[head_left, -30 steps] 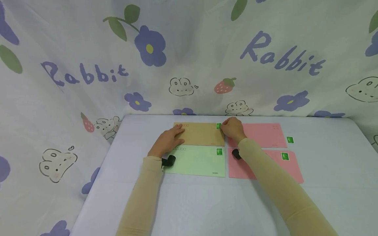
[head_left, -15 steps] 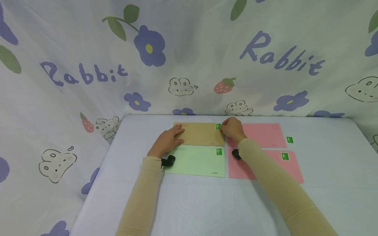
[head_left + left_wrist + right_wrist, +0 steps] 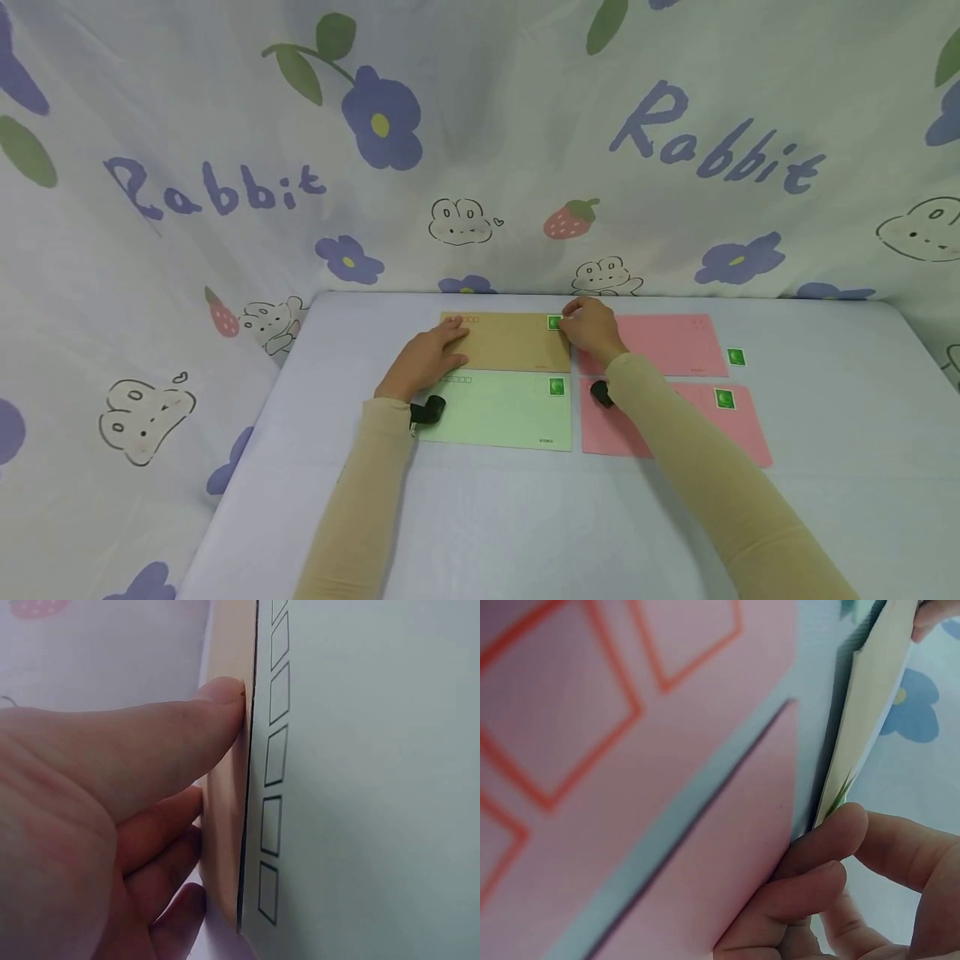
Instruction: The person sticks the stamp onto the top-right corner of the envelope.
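My left hand [image 3: 423,358] rests with spread fingers on the left end of a brown envelope [image 3: 510,346]. Its thumb [image 3: 172,739] presses the paper near the edge of the pale green envelope [image 3: 375,765]. At the brown envelope's top right corner, my right hand [image 3: 594,328] has its thumb and forefinger together at the edge of a green postage stamp [image 3: 553,322], pinching it. In the right wrist view only a sliver of that stamp [image 3: 838,801] shows beyond the fingertips; the other fingers are curled above the pink envelope [image 3: 735,847].
The pale green envelope carries a stamp [image 3: 557,387]. To the right lie two pink envelopes, the upper one [image 3: 675,346] partly under my hand, the lower one [image 3: 738,437] bearing a stamp [image 3: 725,399]. One loose stamp [image 3: 737,357] lies on the white tabletop [image 3: 840,400].
Both hands stay in place. The stamp under my right fingertips appears slightly farther left on the brown envelope's corner than a second ago.
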Motion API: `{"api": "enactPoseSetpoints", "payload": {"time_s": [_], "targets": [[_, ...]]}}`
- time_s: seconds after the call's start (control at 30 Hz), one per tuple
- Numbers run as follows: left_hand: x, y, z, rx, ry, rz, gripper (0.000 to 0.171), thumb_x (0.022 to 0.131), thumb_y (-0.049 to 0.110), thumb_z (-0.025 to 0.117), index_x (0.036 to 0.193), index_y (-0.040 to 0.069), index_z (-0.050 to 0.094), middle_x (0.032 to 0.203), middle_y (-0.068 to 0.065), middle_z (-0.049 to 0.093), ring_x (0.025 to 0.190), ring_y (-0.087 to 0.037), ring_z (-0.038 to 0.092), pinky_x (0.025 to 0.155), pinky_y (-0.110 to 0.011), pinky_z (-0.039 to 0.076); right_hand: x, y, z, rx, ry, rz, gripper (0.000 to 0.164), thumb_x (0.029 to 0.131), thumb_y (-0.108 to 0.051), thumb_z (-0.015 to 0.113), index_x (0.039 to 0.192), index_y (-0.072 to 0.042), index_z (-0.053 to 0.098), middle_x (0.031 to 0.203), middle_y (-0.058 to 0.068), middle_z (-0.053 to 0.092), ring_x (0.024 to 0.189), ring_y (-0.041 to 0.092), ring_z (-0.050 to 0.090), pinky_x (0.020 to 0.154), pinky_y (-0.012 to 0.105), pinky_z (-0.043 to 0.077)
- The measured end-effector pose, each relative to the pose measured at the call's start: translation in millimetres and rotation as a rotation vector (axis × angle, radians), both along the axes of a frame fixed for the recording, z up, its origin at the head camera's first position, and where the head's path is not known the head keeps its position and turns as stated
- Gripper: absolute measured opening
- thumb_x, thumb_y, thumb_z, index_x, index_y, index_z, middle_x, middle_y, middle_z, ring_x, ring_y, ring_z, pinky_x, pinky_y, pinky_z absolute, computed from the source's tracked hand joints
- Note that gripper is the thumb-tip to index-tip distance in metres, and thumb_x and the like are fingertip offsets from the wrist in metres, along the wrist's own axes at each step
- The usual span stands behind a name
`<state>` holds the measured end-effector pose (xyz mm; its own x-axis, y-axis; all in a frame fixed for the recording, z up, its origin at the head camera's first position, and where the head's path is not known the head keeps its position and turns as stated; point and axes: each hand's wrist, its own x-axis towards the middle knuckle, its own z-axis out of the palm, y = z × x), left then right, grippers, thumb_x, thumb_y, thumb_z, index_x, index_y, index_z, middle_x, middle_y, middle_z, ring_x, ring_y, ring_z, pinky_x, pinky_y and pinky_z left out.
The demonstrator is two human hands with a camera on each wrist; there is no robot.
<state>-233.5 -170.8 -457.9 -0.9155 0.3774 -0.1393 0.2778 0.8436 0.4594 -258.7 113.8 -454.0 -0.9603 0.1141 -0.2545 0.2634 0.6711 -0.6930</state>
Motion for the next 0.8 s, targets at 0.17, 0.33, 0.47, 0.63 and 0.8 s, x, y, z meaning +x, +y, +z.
{"api": "enactPoseSetpoints", "payload": {"time_s": [0.17,0.33,0.47,0.63,0.8], "targets": [[0.4,0.2,1.4,0.001,-0.005,0.003,0.056,0.089,0.031,0.062,0.139,0.014,0.044,0.151,0.001,0.027,0.138,-0.020,0.023,0.111,-0.043,0.025,-1.0,-0.3,0.0,0.000,0.000,0.012,0.023,0.084,-0.021,0.061,0.105,-0.012,0.063,0.090,0.007,0.062,0.083,0.023,0.052,0.065,0.029,0.044],[0.4,0.4,1.8,0.003,-0.010,0.005,0.055,0.090,0.031,0.061,0.139,0.013,0.044,0.151,0.001,0.026,0.138,-0.020,0.023,0.111,-0.042,0.025,-0.3,-0.1,1.1,-0.006,0.001,0.016,0.025,0.083,-0.021,0.061,0.106,-0.013,0.063,0.090,0.007,0.063,0.081,0.022,0.053,0.065,0.029,0.044],[0.3,0.0,1.4,0.005,-0.006,0.008,0.055,0.089,0.031,0.062,0.139,0.014,0.044,0.151,0.001,0.027,0.138,-0.019,0.023,0.111,-0.042,0.025,-0.2,0.4,0.6,-0.010,-0.004,0.021,0.027,0.084,-0.022,0.062,0.110,-0.013,0.061,0.094,0.008,0.063,0.083,0.022,0.055,0.067,0.030,0.046],[0.4,-0.5,0.4,0.005,0.001,0.006,0.056,0.089,0.031,0.062,0.139,0.014,0.045,0.150,0.001,0.027,0.138,-0.019,0.023,0.111,-0.042,0.026,1.1,1.3,0.5,-0.026,0.023,0.039,0.028,0.085,-0.022,0.062,0.111,-0.013,0.062,0.096,0.009,0.064,0.085,0.022,0.058,0.068,0.031,0.047],[0.2,-0.4,0.0,0.009,0.009,-0.004,0.056,0.089,0.031,0.062,0.139,0.013,0.044,0.150,0.000,0.028,0.138,-0.019,0.023,0.110,-0.041,0.026,2.4,0.1,2.9,-0.061,0.049,0.049,0.027,0.085,-0.021,0.062,0.110,-0.012,0.063,0.094,0.010,0.066,0.083,0.023,0.060,0.067,0.032,0.048]]}}
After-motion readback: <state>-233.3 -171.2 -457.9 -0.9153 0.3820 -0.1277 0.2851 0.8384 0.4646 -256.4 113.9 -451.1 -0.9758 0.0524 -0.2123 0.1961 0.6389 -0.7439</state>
